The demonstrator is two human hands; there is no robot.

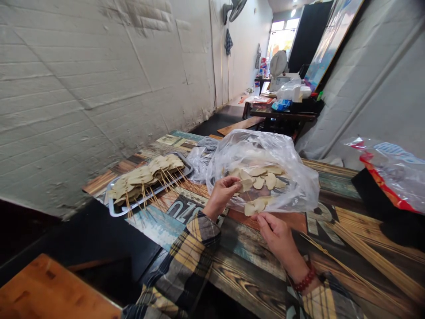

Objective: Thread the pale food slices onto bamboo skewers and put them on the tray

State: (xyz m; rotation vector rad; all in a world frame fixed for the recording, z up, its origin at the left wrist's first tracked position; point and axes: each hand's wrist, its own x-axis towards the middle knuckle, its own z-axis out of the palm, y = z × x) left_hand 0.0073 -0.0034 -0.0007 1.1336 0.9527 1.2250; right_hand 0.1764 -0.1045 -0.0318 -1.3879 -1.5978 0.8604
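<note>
Left hand (222, 192) pinching a pale slice (246, 184) at the mouth of the clear plastic bag (295, 186), right hand (277, 235) gripping stacked slices (256, 205) just below it, metal tray (113, 211) of skewered pieces (146, 176) sitting further left on the wooden surface (245, 266).

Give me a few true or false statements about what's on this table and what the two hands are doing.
1. The metal tray holds pale slices already on skewers. True.
2. The clear plastic bag is tied shut. False: it is open toward the person, with loose slices inside.
3. The left hand has its fingers on a slice at the bag's mouth. True.
4. The loose bamboo skewers lie left of the tray. False: they lie on the table at the person's right.
5. The right hand is gloved. False: it is bare, with a red bead bracelet at the wrist, and holds a small stack of slices.
</note>
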